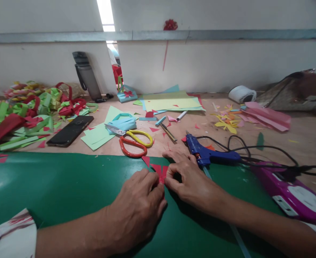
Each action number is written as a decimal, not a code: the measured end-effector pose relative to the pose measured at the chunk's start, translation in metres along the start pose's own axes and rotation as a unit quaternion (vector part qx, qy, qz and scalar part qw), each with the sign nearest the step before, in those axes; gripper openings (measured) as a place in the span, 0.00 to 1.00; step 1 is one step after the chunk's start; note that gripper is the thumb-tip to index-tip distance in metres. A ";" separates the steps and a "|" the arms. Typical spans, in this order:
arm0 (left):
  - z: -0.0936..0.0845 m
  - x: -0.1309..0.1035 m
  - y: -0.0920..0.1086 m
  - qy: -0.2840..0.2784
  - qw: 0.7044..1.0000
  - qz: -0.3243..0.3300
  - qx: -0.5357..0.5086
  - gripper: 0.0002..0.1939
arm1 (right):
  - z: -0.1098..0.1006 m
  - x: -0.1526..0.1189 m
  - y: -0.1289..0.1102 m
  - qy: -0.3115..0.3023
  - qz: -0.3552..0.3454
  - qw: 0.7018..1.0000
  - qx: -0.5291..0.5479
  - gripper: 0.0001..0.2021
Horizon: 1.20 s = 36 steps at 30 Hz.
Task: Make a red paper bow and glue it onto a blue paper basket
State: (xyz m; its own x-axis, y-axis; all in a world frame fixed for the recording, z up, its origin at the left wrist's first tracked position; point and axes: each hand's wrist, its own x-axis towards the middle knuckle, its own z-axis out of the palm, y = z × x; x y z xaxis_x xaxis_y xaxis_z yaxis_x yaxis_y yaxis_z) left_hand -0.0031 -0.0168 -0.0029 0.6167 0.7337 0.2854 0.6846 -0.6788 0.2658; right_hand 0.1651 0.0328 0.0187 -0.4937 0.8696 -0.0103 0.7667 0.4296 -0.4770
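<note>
L hand [143, 204] & R hand [186, 173]: each grip pinched on red paper [157, 168], btwn them over green mat [66, 190]; scissors [122, 132] just beyond, glue gun [204, 153] nr R hand, phone [70, 132] on surface [300, 139] to L

White wall [214, 64], grey rail [227, 34], bright narrow gap [105, 12]

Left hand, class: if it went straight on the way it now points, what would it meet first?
The left hand would likely meet the red paper first, and may already be touching it; the right hand lies just beyond, though depth is hard to judge here.
</note>
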 end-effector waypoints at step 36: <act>0.000 0.002 0.000 -0.088 0.996 -0.002 0.031 0.11 | -0.004 -0.003 0.001 0.017 -0.038 0.999 -0.018 0.07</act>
State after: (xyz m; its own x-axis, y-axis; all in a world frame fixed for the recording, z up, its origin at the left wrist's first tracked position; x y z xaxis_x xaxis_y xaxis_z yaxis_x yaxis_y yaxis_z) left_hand -0.0016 -0.0152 -0.0026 0.6684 0.7344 0.1178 0.7064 -0.6764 0.2086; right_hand 0.1689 0.0311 0.0215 -0.5373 0.8416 0.0547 0.7423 0.5027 -0.4431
